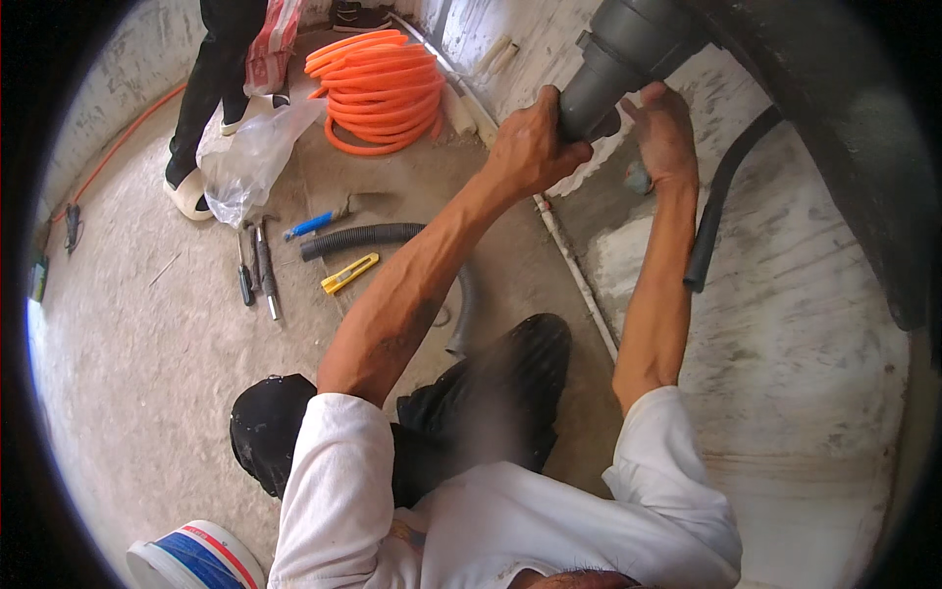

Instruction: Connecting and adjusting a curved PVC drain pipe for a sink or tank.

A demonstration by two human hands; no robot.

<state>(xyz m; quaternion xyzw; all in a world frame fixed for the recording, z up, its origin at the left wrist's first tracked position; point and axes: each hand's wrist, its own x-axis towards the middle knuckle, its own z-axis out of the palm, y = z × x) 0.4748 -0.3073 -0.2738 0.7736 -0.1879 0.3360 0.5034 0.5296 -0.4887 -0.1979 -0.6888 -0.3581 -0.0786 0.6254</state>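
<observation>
At the wall, upper right of the view, a grey pipe fitting [618, 64] juts out from a dark curved body, well above the floor. Left hand [530, 147] is clenched around the lower end of the fitting, thumb and fingers wrapped on it. Right hand [665, 133] sits just beside the same end, palm toward the wall; fingers look half curled, and whether they grip anything I cannot tell.

Handling, judged: the fitting looks like rigid moulded plastic, light for its bulk, smooth and a little dusty, so likely to slip under a twist. Best hold seems to be around the narrow collar where the left hand already is, with the second hand bracing the wider barrel above. Unlikely to break, but it could crack if levered sideways.

Surroundings: a black hose [721, 196] hangs down the plastered wall just right of the right forearm, close enough to snag an elbow. A thin white pipe [574, 270] runs along the foot of the wall below both arms. On the floor, well apart: a grey ribbed hose [392, 236], a yellow utility knife [349, 273], a blue-handled tool [312, 225], a few dark hand tools [257, 267], a clear plastic bag [250, 157] and a coil of orange conduit [383, 88]. Another person's legs [211, 88] stand at the upper left. A blue and white bucket [196, 560] sits at the lower edge.
</observation>
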